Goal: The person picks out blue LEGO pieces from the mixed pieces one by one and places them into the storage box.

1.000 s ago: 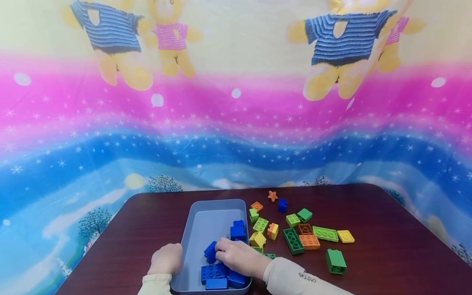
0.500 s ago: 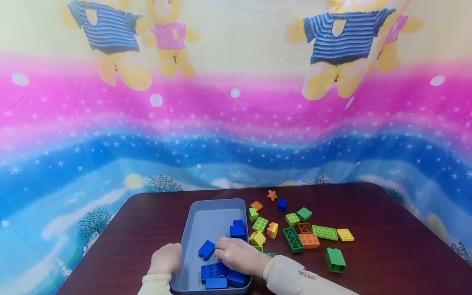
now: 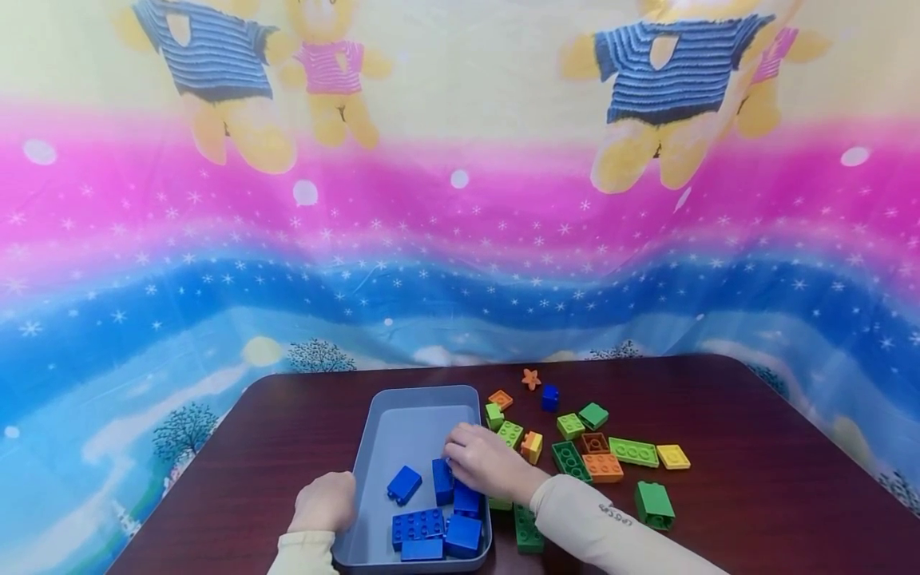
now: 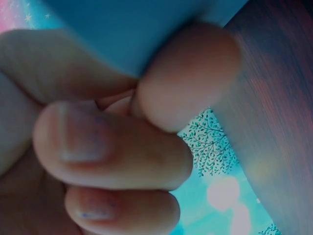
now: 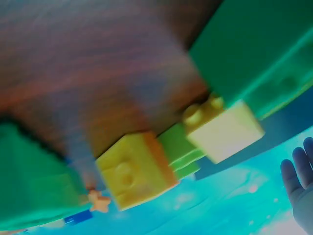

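Note:
In the head view, my left hand (image 3: 325,503) holds the left rim of a grey-blue tray (image 3: 365,455); the left wrist view shows thumb and fingers pinching the tray's edge (image 4: 117,29). My right hand (image 3: 492,463) reaches over the tray's right rim, fingers bent down by the blue bricks inside. Its fingertips are hidden, and I cannot tell whether they hold a brick. Just left of them is a tall blue brick (image 3: 442,481). A tilted blue brick (image 3: 404,485) lies apart to the left, and a studded blue brick (image 3: 418,525) sits near the front with several others.
Right of the tray lie loose bricks: dark green (image 3: 571,461), orange (image 3: 602,468), lime (image 3: 633,453), yellow (image 3: 673,457) and a tall green one (image 3: 654,505). Farther back are a blue brick (image 3: 549,398) and an orange star-shaped piece (image 3: 530,378). A printed curtain (image 3: 460,239) hangs behind the table.
My right hand has moved away from the front and to the right, uncovering blue bricks in the tray. The small blue brick has turned and shifted slightly left. My left hand stays put.

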`<state>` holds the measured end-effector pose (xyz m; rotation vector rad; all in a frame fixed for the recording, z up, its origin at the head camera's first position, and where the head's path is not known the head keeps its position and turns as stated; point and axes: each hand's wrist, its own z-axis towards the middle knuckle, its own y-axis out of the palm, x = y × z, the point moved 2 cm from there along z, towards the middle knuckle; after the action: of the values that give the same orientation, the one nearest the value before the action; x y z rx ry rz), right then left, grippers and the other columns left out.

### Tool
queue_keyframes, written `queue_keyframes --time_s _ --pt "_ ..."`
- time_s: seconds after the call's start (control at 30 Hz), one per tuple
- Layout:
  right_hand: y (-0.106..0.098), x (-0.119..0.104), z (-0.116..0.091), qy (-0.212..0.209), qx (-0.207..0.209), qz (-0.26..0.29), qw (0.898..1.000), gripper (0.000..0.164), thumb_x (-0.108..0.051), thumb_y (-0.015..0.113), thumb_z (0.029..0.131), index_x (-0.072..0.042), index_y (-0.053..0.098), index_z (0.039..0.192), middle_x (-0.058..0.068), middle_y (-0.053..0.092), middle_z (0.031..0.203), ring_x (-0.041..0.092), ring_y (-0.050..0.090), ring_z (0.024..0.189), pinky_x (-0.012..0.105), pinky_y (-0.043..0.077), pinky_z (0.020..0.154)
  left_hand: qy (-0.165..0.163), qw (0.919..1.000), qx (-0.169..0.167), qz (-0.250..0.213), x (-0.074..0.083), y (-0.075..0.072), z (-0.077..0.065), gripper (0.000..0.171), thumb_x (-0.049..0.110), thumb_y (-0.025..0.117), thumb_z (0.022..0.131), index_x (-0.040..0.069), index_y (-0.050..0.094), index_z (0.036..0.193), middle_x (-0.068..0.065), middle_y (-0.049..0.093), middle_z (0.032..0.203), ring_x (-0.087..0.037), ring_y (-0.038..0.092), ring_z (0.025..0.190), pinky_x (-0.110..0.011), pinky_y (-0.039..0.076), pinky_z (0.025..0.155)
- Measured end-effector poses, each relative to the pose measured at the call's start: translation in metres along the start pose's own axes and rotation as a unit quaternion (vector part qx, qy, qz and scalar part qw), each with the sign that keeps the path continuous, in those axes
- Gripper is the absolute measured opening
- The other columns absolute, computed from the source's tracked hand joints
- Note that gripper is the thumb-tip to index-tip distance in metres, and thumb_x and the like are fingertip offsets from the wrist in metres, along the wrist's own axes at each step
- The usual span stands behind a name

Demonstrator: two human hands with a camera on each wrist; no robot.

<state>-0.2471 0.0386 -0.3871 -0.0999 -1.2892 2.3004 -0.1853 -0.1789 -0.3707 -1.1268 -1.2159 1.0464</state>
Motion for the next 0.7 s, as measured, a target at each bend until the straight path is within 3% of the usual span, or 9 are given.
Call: queue_keyframes --time_s 0.17,0.3,0.53,0.7 --pt "-0.005 0.021 -0.007 0.044 0.027 -0.011 0.999 0.005 -0.01 0.065 0.079 -0.009 0.065 0.085 -0.001 0.055 0.085 0.012 0.051 0.08 0.023 0.044 0.072 -0.003 1.0 -0.003 0.0 0.0 0.0 0.001 0.023 -0.005 0.056 0.076 0.007 0.046 0.058 -0.004 0.043 0.054 -0.017 0.043 0.048 -0.036 0.04 0.043" --pt "-0.007 0.043 -0.018 0.107 0.039 -0.022 0.993 0.006 -0.008 0.065 0.077 -0.008 0.065 0.084 0.001 0.056 0.085 0.013 0.051 0.079 0.027 0.045 0.07 -0.006 0.9999 -0.008 0.001 0.001 0.0 0.002 0.024 -0.005 0.054 0.078 0.007 0.045 0.059 -0.005 0.042 0.054 -0.017 0.042 0.048 -0.035 0.039 0.043" --pt "-0.013 0.08 -0.04 0.23 0.022 -0.029 0.973 0.006 -0.005 0.064 0.077 -0.005 0.064 0.083 0.005 0.054 0.085 0.019 0.05 0.078 0.033 0.044 0.067 -0.004 1.0 -0.006 -0.002 0.001 0.0 0.002 0.026 -0.005 0.053 0.078 0.008 0.044 0.057 -0.004 0.042 0.053 -0.016 0.041 0.047 -0.033 0.037 0.042" --pt "-0.016 0.093 -0.051 0.284 -0.004 -0.045 0.958 0.012 -0.007 0.066 0.077 -0.002 0.064 0.088 0.01 0.054 0.087 0.024 0.05 0.081 0.035 0.044 0.066 -0.007 0.9999 -0.01 -0.004 -0.001 0.0 0.002 0.025 -0.005 0.052 0.079 0.007 0.045 0.058 -0.005 0.042 0.054 -0.017 0.042 0.049 -0.034 0.038 0.043"
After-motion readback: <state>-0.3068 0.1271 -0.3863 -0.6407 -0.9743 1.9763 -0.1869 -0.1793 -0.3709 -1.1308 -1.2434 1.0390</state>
